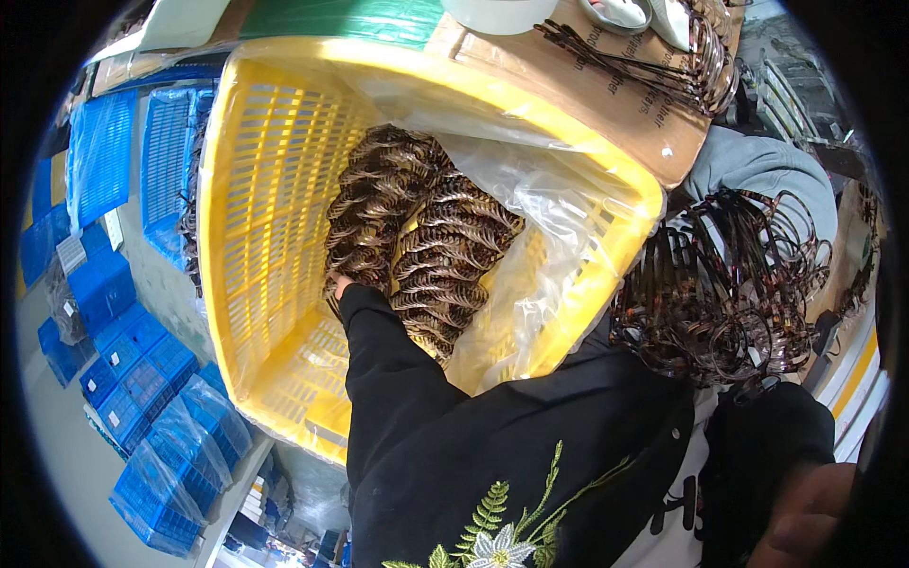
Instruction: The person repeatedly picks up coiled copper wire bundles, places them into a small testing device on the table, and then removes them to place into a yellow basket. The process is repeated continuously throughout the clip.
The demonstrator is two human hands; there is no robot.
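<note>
My left hand point(341, 283) reaches into a large yellow plastic basket point(216, 237), at the lower left edge of a pile of brown, tortoiseshell-patterned frames point(445, 248). These thin curved pieces look like eyeglass frames, nested in two slanting rows. The black sleeve and the pile hide most of that hand's fingers, so its grip cannot be made out. Low at the right edge, my right hand point(810, 516) is blurred and partly cut off, away from the basket. Between the basket and my right sleeve hangs a thick bundle of dark tortoiseshell frames point(720, 284).
Clear plastic film point(549, 237) lines the basket's right side. Brown cardboard point(663, 142) lies beyond it, bearing more dark frames point(630, 71) and a white tub point(502, 14). Blue-grey cloth point(772, 170) shows behind the bundle. Blue crates point(128, 369) stand on the left.
</note>
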